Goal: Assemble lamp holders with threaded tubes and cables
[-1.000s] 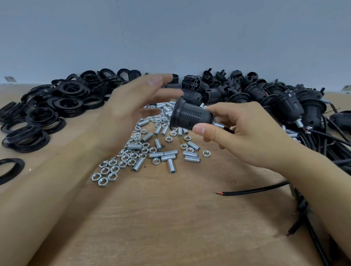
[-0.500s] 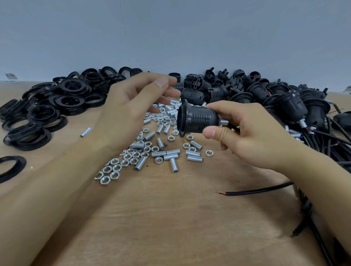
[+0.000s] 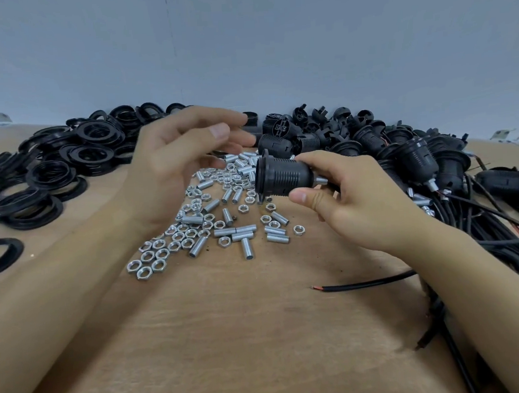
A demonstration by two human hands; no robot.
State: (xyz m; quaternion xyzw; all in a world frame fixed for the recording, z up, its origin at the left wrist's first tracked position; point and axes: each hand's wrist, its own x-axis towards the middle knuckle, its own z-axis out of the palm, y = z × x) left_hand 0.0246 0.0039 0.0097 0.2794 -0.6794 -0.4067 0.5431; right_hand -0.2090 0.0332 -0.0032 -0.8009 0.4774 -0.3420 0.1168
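A black lamp holder is held off the table by the right hand, whose thumb and fingers are curled round its narrow end, where a short threaded tube is seen sticking out between them. The holder's long axis lies roughly level and crosswise, with the flanged open mouth turned away from the right fingers and toward the left hand. The left hand is held just beside that mouth, its fingers straight and loosely spread, gripping nothing; its fingertips are blurred, so whether they brush the rim cannot be told. Of the two hands the left is the nearer to the open end, the right to the tube end. Below and between both sets of fingers a scatter of loose tubes and nuts is spread on the wooden table. Beyond the left fingers, to their outer side, a heap of black rings is piled; beyond the right fingers a pile of other holders with black cables is stacked. One cable with a bared end is laid on the table under the right wrist. Nothing is seen standing between the left fingers and the holder's mouth. A ring appears to be the part most likely wanted next, though this is only judged.
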